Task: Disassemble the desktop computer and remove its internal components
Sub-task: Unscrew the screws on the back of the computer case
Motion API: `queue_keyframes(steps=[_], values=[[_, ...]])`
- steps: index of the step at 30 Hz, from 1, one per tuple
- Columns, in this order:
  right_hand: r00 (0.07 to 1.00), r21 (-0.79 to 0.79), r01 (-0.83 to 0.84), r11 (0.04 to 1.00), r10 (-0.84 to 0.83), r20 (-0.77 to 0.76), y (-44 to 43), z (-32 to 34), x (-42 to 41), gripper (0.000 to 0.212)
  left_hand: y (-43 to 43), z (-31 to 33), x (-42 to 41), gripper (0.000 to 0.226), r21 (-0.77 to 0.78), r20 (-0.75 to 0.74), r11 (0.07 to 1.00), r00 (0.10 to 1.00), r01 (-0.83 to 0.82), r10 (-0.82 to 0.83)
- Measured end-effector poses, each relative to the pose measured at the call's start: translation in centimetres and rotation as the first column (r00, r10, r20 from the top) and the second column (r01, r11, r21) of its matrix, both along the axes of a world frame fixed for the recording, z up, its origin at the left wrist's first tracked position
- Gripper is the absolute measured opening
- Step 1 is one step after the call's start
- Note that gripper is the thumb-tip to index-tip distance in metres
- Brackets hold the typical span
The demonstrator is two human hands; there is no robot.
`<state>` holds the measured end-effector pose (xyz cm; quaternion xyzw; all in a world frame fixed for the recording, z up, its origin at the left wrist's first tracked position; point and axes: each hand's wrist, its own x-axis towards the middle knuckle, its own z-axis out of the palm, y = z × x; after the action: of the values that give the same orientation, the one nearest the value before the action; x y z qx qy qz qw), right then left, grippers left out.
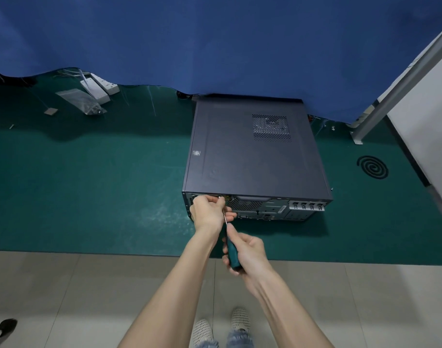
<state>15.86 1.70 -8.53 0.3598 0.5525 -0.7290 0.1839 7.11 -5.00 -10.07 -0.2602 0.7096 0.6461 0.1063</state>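
A dark grey desktop computer (255, 156) lies flat on the green mat, its side panel up and its rear panel facing me. My right hand (247, 254) is closed around the teal handle of a screwdriver (233, 254), whose thin shaft angles up to the top left corner of the rear panel. My left hand (210, 212) rests against that corner, with its fingers pinched around the screwdriver tip at a screw. The screw itself is mostly hidden by my fingers.
Green mat (89, 184) covers the bench; its front edge is near my forearms. White power strips (99, 87) and a clear plastic bag (82, 101) lie far left. A black coil (372, 167) lies to the right. A blue curtain (215, 41) hangs behind the computer, and a white panel (425, 116) stands right.
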Motion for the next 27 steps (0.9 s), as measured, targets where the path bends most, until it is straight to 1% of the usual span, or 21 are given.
queue_keyframes(steps=[1, 3, 6, 8, 11, 12, 14, 17, 18, 20, 23, 25, 27], values=[[1.0, 0.01, -0.018, 1.0, 0.018, -0.001, -0.1, 0.2, -0.1, 0.031, 0.2, 0.0, 0.1, 0.016, -0.025, -0.015, 1.0, 1.0, 0.008, -0.009], [0.999, 0.006, -0.039, 0.999, 0.039, 0.009, -0.1, 0.6, -0.4, 0.031, 0.4, 0.0, 0.3, 0.016, -0.003, -0.024, 1.0, 1.0, 0.008, -0.009], [0.999, -0.099, 0.015, 0.995, -0.011, 0.044, 0.1, 0.6, -0.8, 0.032, 0.4, 0.0, 0.4, 0.014, 0.129, 0.007, 0.991, 1.0, -0.015, 0.014], [0.999, -0.15, 0.032, 0.988, -0.027, 0.03, 0.3, 0.5, -0.8, 0.03, 0.3, 0.2, 0.3, 0.014, 0.233, 0.046, 0.972, 0.999, -0.034, 0.024], [0.998, -0.102, -0.055, 0.993, 0.056, 0.011, 0.6, 0.4, -0.6, 0.027, 0.2, 0.2, 0.2, 0.019, 0.373, 0.094, 0.925, 0.994, -0.079, 0.047], [0.997, -0.088, -0.073, 0.993, 0.074, 0.012, 0.6, 0.4, -0.5, 0.027, 0.2, 0.2, 0.3, 0.02, 0.399, 0.098, 0.914, 0.994, -0.082, 0.046], [0.998, -0.099, -0.062, 0.993, 0.064, 0.018, 0.8, 0.4, -0.6, 0.03, 0.1, -0.1, 0.4, 0.02, 0.377, 0.087, 0.925, 0.996, -0.056, 0.024], [1.0, -0.18, -0.007, 0.984, 0.012, 0.026, 0.9, 0.3, -0.3, 0.035, -0.2, -0.5, 0.4, 0.015, 0.259, 0.047, 0.966, 0.999, -0.019, 0.007], [1.0, -0.185, -0.008, 0.983, 0.011, 0.013, 0.9, 0.2, -0.2, 0.035, -0.1, -0.6, 0.3, 0.014, 0.24, 0.036, 0.971, 0.999, -0.018, 0.009], [0.999, -0.152, -0.042, 0.988, 0.04, -0.01, 0.7, 0.2, -0.1, 0.03, 0.0, -0.5, 0.1, 0.014, 0.247, 0.026, 0.969, 1.0, -0.022, 0.016], [0.997, -0.087, -0.074, 0.994, 0.073, -0.013, 0.6, 0.4, -0.1, 0.028, 0.0, -0.2, 0.1, 0.017, 0.353, 0.061, 0.934, 0.998, -0.049, 0.029], [0.999, -0.099, -0.05, 0.994, 0.05, -0.005, 0.6, 0.3, -0.1, 0.03, -0.2, -0.3, 0.1, 0.019, 0.401, 0.077, 0.915, 0.997, -0.039, 0.008], [1.0, -0.124, -0.026, 0.992, 0.025, -0.01, 0.6, 0.2, 0.1, 0.032, -0.4, -0.4, 0.2, 0.018, 0.346, 0.074, 0.938, 0.997, 0.001, -0.028]])
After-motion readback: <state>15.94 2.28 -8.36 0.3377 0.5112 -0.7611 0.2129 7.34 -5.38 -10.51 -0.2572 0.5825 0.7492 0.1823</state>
